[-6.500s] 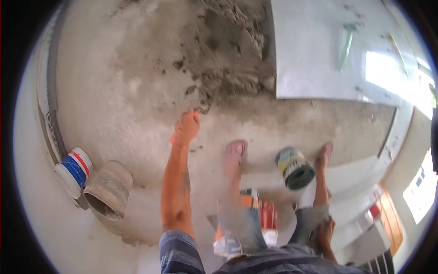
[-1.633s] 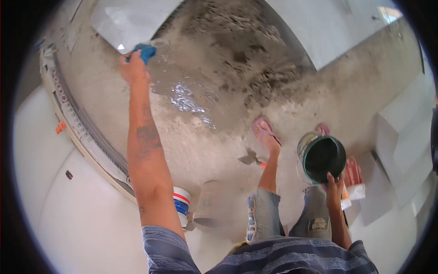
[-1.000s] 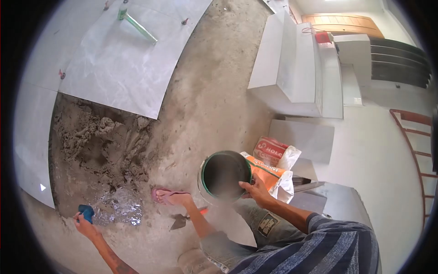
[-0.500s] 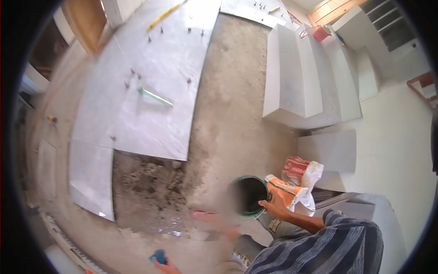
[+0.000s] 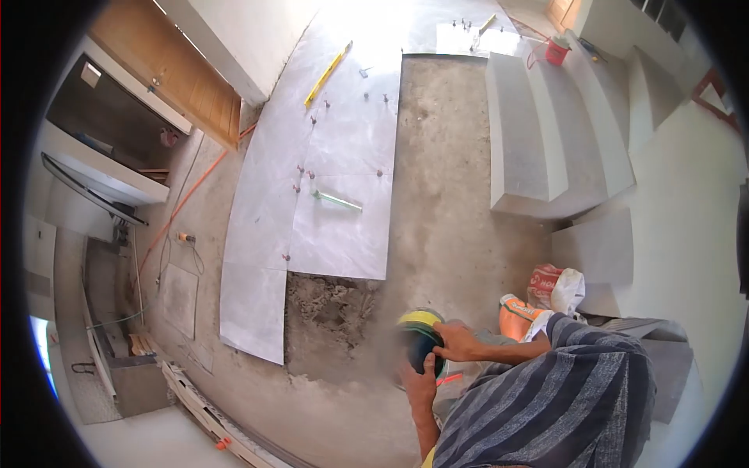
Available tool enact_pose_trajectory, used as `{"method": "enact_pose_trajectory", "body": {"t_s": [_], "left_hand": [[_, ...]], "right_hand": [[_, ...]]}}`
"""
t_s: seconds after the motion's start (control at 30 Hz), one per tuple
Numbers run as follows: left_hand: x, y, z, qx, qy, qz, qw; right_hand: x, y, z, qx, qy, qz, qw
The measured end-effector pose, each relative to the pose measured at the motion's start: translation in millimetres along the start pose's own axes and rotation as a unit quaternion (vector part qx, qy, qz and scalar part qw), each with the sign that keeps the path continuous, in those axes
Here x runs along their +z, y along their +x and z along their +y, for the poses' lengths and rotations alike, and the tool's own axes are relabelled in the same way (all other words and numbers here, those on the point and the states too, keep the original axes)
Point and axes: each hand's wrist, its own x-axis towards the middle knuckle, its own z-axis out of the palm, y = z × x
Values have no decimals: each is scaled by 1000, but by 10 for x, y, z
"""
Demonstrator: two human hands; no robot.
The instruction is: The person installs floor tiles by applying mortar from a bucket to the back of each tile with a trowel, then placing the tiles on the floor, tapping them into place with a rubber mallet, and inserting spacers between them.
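Note:
Both my hands are on a bucket [image 5: 421, 320] low over the bare floor near my legs. Its yellow-green side shows, and it is tilted, with a dark part facing my hands. My right hand [image 5: 459, 343] grips its right side. My left hand [image 5: 421, 381] holds its near lower side, fingers closed. Blur smears the bucket's left edge, so I cannot see whether anything comes out. The blue object is not distinguishable now. Left of the bucket, a patch of rough mortar [image 5: 331, 308] lies in the gap beside large pale tiles [image 5: 343, 242].
Orange-and-white [image 5: 519, 316] and red-and-white [image 5: 554, 285] bags stand near my right side. Steps [image 5: 538, 148] rise beyond. On the tiles lie a yellow level [image 5: 328, 74], a green-tipped tool [image 5: 337, 200] and several small red spacers. An orange cord [image 5: 187, 195] runs along the left floor.
The bucket has tilted, hiding its open mouth. My left hand has come from the lower left, where it held something blue, onto the bucket. The view has shifted left.

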Motion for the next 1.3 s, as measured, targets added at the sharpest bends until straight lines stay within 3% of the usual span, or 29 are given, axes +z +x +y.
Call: {"method": "enact_pose_trajectory", "body": {"t_s": [0.1, 0.2, 0.27, 0.33, 0.43, 0.5, 0.57, 0.6, 0.67, 0.7, 0.8, 0.87, 0.9, 1.0, 1.07, 1.13, 1.17, 1.2, 1.27, 1.3], "left_hand": [[-296, -216, 119, -19, 11, -7, 1000], [-672, -404, -32, -42, 56, 28, 997], [-912, -594, -416, -38, 91, 55, 994], [-1108, -769, -612, -65, 102, 37, 992], [-1294, -1110, -602, -213, 67, 24, 974], [-1080, -1500, -1694, -184, 82, 40, 979], [-993, -1777, -1922, -236, 6, 16, 972], [-939, -1966, -1979, -304, -74, -20, 949], [-828, -2371, -2253, -315, -130, -71, 937], [-785, -2642, -2439, -310, -131, -95, 937], [-823, -3298, -3008, -290, -99, -153, 940], [-921, -3648, -3301, -275, -65, -177, 943], [-1004, -3815, -3462, -264, -43, -185, 946], [-1226, -4203, -3933, -212, 50, -208, 954], [-1389, -4430, -4253, -142, 160, -223, 951], [-1563, -4492, -4542, -31, 333, -250, 909], [-1654, -4456, -4665, 9, 428, -269, 863], [-1711, -4294, -4723, -73, 442, -357, 820], [-1743, -4137, -5058, -98, 431, -296, 847], [-1784, -4141, -5029, -255, 160, -180, 937]], "right_hand": [[-6, -58, -8, 26, 68, -25, 997], [-126, -140, -125, 99, 37, -6, 994], [-167, -217, -147, 63, 106, 84, 989], [-40, -251, 95, 111, 68, 129, 983], [-177, -445, 129, 215, 94, 173, 957], [-260, -587, 137, 257, 78, 200, 942], [-346, -805, 177, 288, 64, 216, 931], [-366, -916, 148, 291, 70, 236, 925], [-412, -1226, 77, 301, 81, 274, 910], [-315, -1403, 147, 241, 65, 348, 904], [-286, -1996, 37, 312, 243, 387, 833], [21, -2360, 524, 255, 273, 479, 794], [13, -2603, 420, 306, 317, 464, 769], [65, -3166, 115, 345, 324, 520, 711], [309, -3486, 600, 343, 282, 562, 698], [444, -3811, 652, 344, 292, 599, 661], [512, -3967, 647, 351, 302, 623, 630], [554, -4115, 662, 357, 310, 645, 601], [634, -4372, 825, 366, 378, 648, 551], [722, -4530, 963, 373, 410, 647, 523]]}}
